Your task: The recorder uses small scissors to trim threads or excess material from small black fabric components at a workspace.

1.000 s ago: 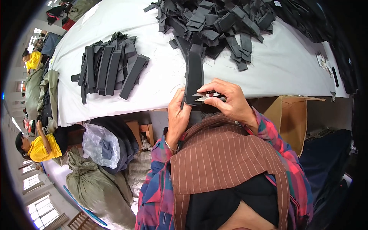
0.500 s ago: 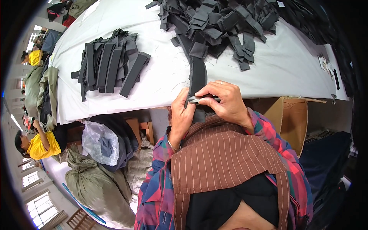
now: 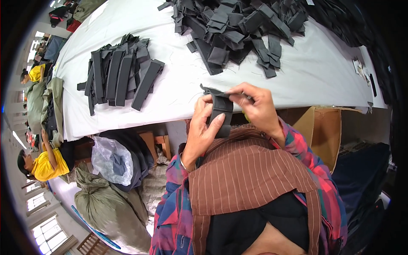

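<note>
My left hand (image 3: 202,127) is closed on a dark grey fabric strip (image 3: 222,108), its thumb pressed on the lower front and its fingers curled at the side. The strip is held up in front of my apron, at the table's near edge. Its top end bends over toward my right hand (image 3: 255,104), whose thumb and forefinger pinch at that upper corner. A small dark object with a yellow-green spot shows in the right palm; motion blur hides its kind.
On the white-covered table (image 3: 178,80) lie a neat group of grey strips (image 3: 119,76) at left and a loose heap of them (image 3: 238,29) farther back. Black fabric (image 3: 344,21) lies far right. Below stand a cardboard box (image 3: 327,131) and a stuffed sack (image 3: 106,204). People in yellow (image 3: 49,163) work at left.
The strip, stretched toward the heap half a second ago, is now drawn back and bent up between my hands. My right hand has shifted slightly up to its top end; the pale tip there is hidden.
</note>
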Demonstrator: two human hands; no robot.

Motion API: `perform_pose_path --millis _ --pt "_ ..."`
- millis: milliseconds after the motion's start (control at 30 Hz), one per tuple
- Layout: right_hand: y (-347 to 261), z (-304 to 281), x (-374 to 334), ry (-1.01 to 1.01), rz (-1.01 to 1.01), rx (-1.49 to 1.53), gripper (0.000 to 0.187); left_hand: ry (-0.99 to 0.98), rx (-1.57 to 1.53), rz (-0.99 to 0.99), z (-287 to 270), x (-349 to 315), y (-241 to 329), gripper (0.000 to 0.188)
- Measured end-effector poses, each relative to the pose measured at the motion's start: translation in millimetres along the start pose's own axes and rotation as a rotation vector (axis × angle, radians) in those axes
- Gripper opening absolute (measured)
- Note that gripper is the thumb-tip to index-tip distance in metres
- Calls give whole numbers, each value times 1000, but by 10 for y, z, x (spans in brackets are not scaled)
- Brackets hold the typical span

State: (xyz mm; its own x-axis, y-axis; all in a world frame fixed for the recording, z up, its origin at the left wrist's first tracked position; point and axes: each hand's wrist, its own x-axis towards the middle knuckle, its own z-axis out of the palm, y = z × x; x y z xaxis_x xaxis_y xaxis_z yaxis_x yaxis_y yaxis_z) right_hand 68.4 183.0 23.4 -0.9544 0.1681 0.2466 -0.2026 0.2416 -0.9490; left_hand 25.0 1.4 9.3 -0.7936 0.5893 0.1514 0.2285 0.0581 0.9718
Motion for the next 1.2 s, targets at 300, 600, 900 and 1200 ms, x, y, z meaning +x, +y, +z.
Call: perform_pose_path --millis 300,600,900,1200 --pt "-27 -114 204 6 515 841 18 -103 -428 -160 -114 23 81 20" --pt "46 -164 111 65 40 -167 24 105 -396 -204 -39 67 -219 17" --pt "52 -115 92 69 -258 -622 20 96 -534 -321 9 133 -183 17" --pt "77 -106 89 80 -266 -598 20 113 -598 -355 7 136 -170 16"
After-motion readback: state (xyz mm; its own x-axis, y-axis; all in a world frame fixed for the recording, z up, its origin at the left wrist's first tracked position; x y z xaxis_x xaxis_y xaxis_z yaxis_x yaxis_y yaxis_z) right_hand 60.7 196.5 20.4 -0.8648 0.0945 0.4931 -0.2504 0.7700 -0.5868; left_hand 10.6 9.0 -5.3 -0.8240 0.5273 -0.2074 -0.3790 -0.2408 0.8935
